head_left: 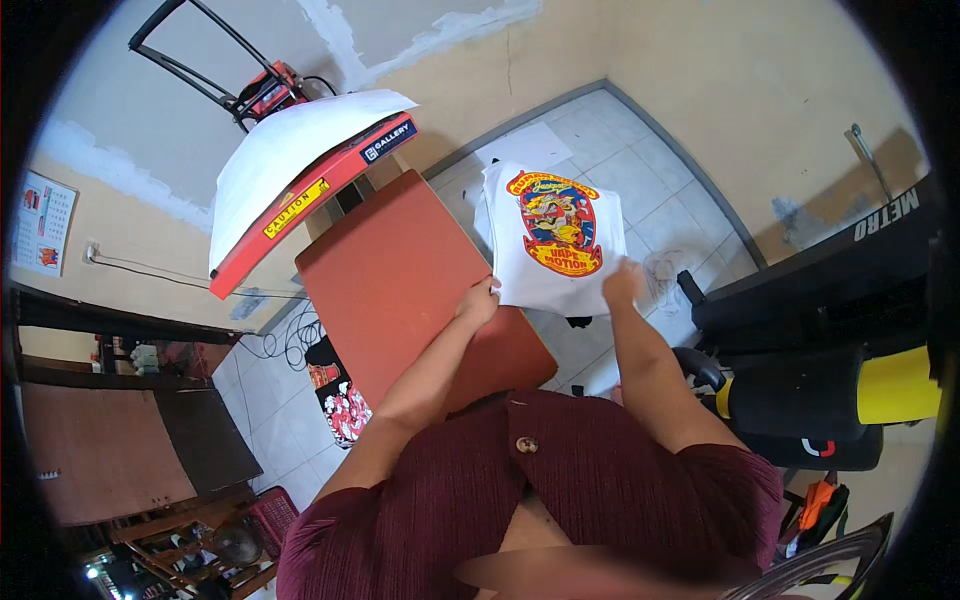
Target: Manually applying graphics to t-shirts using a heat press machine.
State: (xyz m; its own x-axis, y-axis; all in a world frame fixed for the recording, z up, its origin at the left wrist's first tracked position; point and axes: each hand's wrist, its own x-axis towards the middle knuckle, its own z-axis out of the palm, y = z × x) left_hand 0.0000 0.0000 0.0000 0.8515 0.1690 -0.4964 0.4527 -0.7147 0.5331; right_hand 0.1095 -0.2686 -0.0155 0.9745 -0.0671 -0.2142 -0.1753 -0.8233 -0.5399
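A white T-shirt-like cloth (508,270) with a large red, yellow and blue cartoon print (562,225) lies flat just right of the heat press. My left hand (480,302) pinches its near left corner, over the edge of the press's orange-red lower pad (400,265). At the cloth's right edge is my right hand (624,284), fingers curled in and slightly blurred, closed on the fabric's side. What supports the cloth is mostly hidden beneath it. The press's red upper plate (290,225), covered by a white sheet (290,145), is swung away to the left.
Far behind the cloth, a white sheet of paper (525,145) lies on the tiled floor. Black cables (292,340) and printed dark cloth (345,410) are left of the pad. A black and yellow machine (830,395) stands close on the right.
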